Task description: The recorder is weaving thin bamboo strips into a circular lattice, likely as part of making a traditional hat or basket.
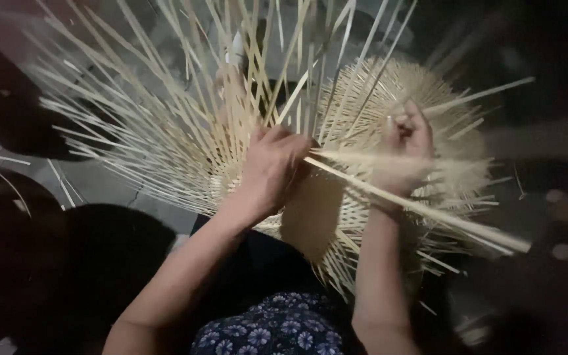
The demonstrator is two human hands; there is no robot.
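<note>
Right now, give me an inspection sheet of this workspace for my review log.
Surface: grey floor, dim.
Job's things: half-woven bamboo basket with loose strips fanning outward; one long bamboo strip.
Clutter: stray slivers on the floor.
Hands: left hand grips the strips at the weave; right hand closed on the long strip.
Cables: nothing seen.
Surroundings: dark, blurred; flowered cloth on the lap.

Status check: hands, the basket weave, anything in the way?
Left hand gripping a long bamboo strip. Right hand closed on strips at the half-woven basket. Loose strip ends fan out all around; nothing blocks the hands.
</note>
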